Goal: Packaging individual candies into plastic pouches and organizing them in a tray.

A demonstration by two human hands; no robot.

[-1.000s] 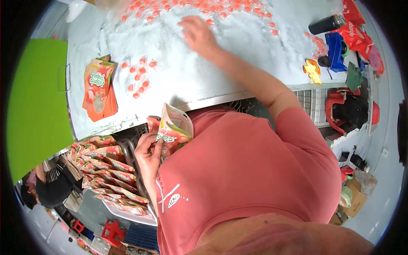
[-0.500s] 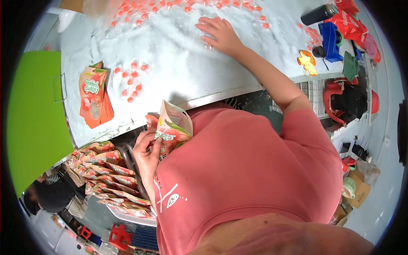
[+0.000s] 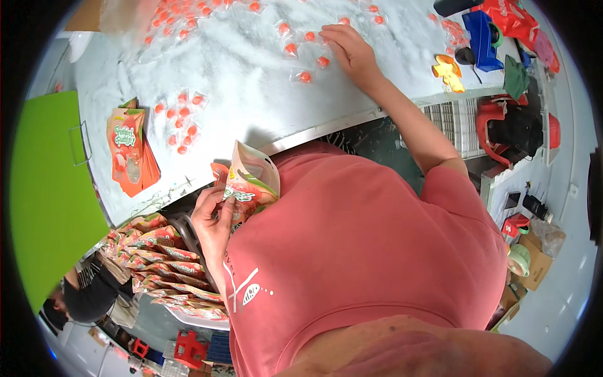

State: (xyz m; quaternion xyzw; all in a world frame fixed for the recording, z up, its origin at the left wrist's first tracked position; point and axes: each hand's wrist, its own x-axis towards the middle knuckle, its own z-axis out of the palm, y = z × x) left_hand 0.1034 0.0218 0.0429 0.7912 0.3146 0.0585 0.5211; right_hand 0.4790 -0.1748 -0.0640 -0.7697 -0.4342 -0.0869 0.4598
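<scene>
My left hand (image 3: 212,217) grips a pouch (image 3: 254,179) with a red and green print near my body at the table edge. The pouch's mouth gapes at the top, and what lies inside is hidden. Out over the white table, my right hand (image 3: 358,60) lies with its fingers stretched and nothing visibly held. Several small red candies in clear wrappers (image 3: 305,76) are scattered just left of its fingertips. Another loose group of wrapped candies (image 3: 182,113) sits at the table's left, beside a stack of flat pouches (image 3: 133,151).
More wrapped candies (image 3: 179,19) cover the far side of the table (image 3: 251,81). Filled pouches (image 3: 169,264) stand in rows in a crate at my lower left. A blue holder (image 3: 482,41), a dark bottle (image 3: 455,6) and a yellow item (image 3: 448,72) lie at the far right. A person (image 3: 94,292) is at lower left.
My right hand has shifted to the right, and several candies now lie spread where it was. My left hand still holds the pouch. The view has shifted a little.
</scene>
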